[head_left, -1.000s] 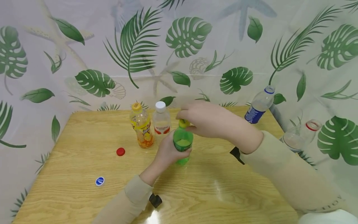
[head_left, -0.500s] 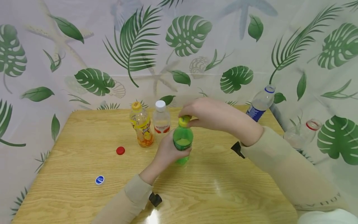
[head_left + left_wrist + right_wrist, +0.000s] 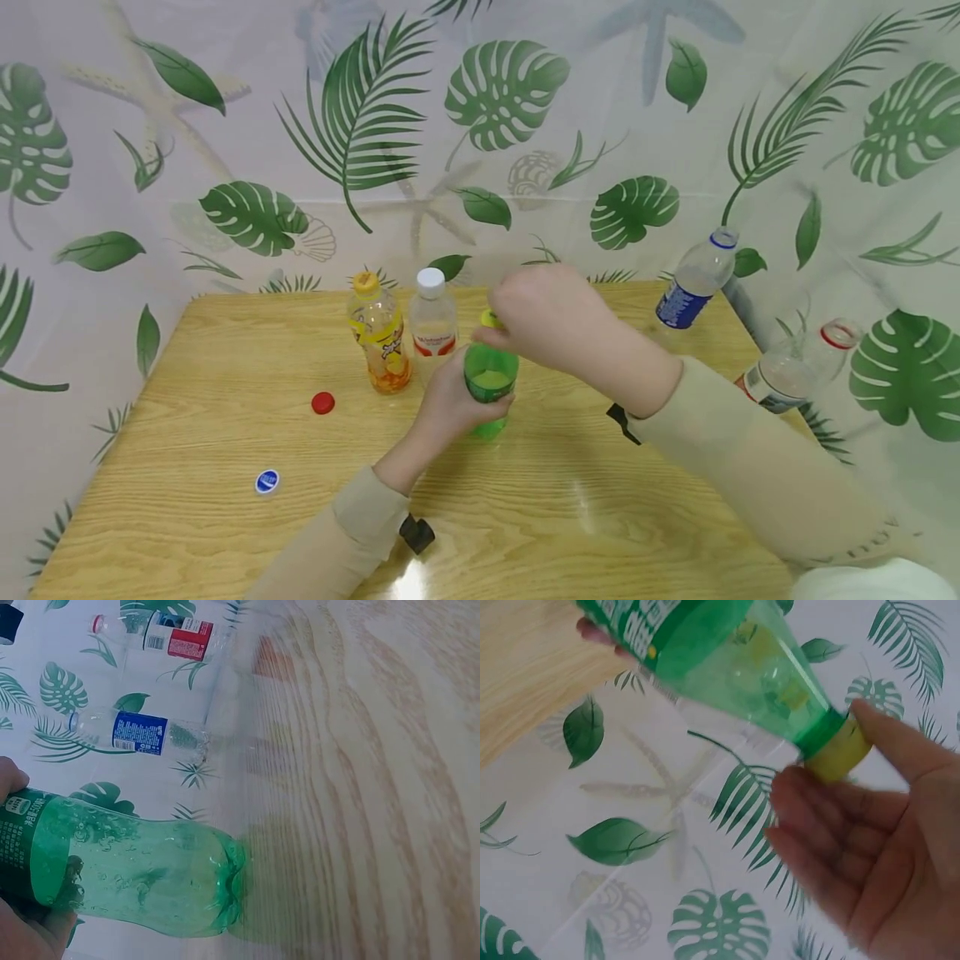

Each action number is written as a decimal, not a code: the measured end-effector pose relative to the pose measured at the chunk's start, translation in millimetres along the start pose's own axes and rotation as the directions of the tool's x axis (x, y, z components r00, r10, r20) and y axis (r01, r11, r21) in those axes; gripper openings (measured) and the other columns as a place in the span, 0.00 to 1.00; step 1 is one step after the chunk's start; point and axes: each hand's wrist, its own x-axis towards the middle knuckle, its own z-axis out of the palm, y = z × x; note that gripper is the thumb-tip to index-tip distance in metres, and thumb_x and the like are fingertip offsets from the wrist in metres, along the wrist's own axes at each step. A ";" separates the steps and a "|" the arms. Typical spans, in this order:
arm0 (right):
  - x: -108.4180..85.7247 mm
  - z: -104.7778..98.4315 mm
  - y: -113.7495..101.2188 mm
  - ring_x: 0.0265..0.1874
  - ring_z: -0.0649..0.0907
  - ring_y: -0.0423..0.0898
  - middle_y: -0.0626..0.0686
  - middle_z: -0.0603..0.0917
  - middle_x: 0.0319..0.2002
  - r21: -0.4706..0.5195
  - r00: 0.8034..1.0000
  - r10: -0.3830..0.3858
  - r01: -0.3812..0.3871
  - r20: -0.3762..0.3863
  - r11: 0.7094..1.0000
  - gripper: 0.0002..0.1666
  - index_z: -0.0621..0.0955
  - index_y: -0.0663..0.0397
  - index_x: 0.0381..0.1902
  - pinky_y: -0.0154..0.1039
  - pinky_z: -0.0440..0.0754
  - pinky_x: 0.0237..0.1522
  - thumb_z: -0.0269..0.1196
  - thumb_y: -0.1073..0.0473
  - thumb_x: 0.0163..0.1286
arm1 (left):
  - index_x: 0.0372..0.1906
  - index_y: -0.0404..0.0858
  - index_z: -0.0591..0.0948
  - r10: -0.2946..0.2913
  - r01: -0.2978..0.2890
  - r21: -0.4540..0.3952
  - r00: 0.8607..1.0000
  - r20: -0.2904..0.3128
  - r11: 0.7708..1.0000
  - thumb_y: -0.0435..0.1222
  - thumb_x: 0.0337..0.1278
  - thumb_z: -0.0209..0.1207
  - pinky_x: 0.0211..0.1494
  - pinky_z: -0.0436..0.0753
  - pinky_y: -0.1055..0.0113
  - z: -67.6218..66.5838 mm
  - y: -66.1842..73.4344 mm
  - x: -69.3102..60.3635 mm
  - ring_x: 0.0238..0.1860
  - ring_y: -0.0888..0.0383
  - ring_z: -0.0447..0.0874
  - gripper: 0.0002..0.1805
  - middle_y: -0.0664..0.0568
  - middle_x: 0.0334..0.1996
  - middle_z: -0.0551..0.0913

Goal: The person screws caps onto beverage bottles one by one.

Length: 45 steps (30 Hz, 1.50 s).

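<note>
A green bottle (image 3: 491, 372) stands upright on the table, its lower body (image 3: 150, 870) filling much of the left wrist view. My left hand (image 3: 450, 404) grips it round the label. At the top, my right hand (image 3: 551, 321) pinches the yellow cap (image 3: 840, 750) between thumb and fingers; the cap sits on the bottle's neck. Fingers of the left hand (image 3: 30, 934) show at the label in the left wrist view.
Left of the green bottle stand a white-capped bottle (image 3: 432, 321) and a yellow-capped bottle (image 3: 384, 346). A red cap (image 3: 323, 403) and a blue-and-white cap (image 3: 267, 482) lie on the table (image 3: 187, 408). Uncapped bottles with blue label (image 3: 681, 305) and red rim (image 3: 795, 371) stand right.
The right hand has turned at the yellow cap, its knuckles now rolled over the top, and the forearm has shifted slightly. The left hand and green bottle have stayed in place.
</note>
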 end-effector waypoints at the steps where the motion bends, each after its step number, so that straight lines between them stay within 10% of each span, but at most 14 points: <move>1: -0.2 -1.0 2.5 0.19 0.69 0.42 0.44 0.67 0.18 0.035 0.999 -0.025 0.025 0.020 0.999 0.30 0.72 0.48 0.17 0.35 0.67 0.20 0.75 0.42 0.67 | 0.61 0.35 0.78 0.003 -0.003 0.002 1.000 0.000 1.000 0.32 0.51 0.77 0.60 0.86 0.51 0.3 -0.2 -0.1 0.52 0.48 0.87 0.31 0.43 0.51 0.88; 5: -0.9 -5.1 14.0 0.31 0.81 0.45 0.47 0.83 0.31 0.211 0.985 -0.143 0.119 0.100 0.970 0.13 0.85 0.53 0.36 0.40 0.85 0.38 0.78 0.53 0.66 | 0.62 0.34 0.78 -0.002 0.002 -0.004 1.000 0.002 1.000 0.31 0.51 0.77 0.61 0.86 0.50 0.9 -1.0 -0.2 0.53 0.48 0.87 0.32 0.43 0.52 0.88; 12: 1.3 -7.3 23.3 0.44 0.88 0.48 0.51 0.90 0.45 0.312 0.966 -0.218 0.166 0.141 0.935 0.19 0.89 0.56 0.53 0.44 0.88 0.53 0.78 0.61 0.64 | 0.62 0.34 0.78 -0.011 0.011 -0.007 1.000 0.010 1.000 0.31 0.51 0.77 0.61 0.85 0.50 1.3 -0.3 0.6 0.53 0.46 0.87 0.32 0.43 0.52 0.87; 22: 3.7 -9.3 16.3 0.34 0.85 0.46 0.49 0.87 0.35 0.241 0.978 -0.124 0.082 0.165 0.967 0.12 0.88 0.55 0.40 0.42 0.88 0.44 0.77 0.55 0.66 | 0.62 0.34 0.78 -0.014 0.014 -0.013 1.000 0.005 1.000 0.32 0.51 0.77 0.61 0.86 0.49 -0.4 1.3 2.0 0.53 0.47 0.87 0.32 0.43 0.52 0.88; 34: -5.1 11.1 -13.9 0.14 0.65 0.41 0.43 0.57 0.16 -0.004 0.989 0.084 -0.085 -0.125 0.996 0.38 0.63 0.48 0.15 0.33 0.63 0.14 0.76 0.41 0.67 | 0.58 0.34 0.79 -0.008 0.008 -0.012 1.000 -0.007 1.000 0.31 0.50 0.76 0.58 0.86 0.51 -0.8 1.3 -0.6 0.50 0.47 0.87 0.29 0.43 0.50 0.88; 39: -4.6 12.9 -3.3 0.14 0.65 0.41 0.44 0.61 0.16 -0.039 0.983 -0.057 0.051 -0.173 0.998 0.34 0.68 0.51 0.16 0.33 0.65 0.15 0.77 0.42 0.65 | 0.61 0.35 0.78 -0.007 0.007 0.000 1.000 0.002 1.000 0.32 0.51 0.76 0.58 0.87 0.51 -0.1 1.1 0.9 0.51 0.48 0.87 0.31 0.43 0.51 0.88; 45: -4.8 2.5 16.1 0.24 0.78 0.44 0.48 0.79 0.26 0.099 0.970 -0.238 0.242 -0.049 0.965 0.17 0.83 0.54 0.30 0.37 0.82 0.28 0.78 0.50 0.66 | 0.63 0.36 0.78 -0.008 0.008 -0.025 1.000 0.003 1.000 0.31 0.51 0.77 0.60 0.86 0.52 0.3 0.0 0.5 0.52 0.49 0.87 0.33 0.44 0.52 0.88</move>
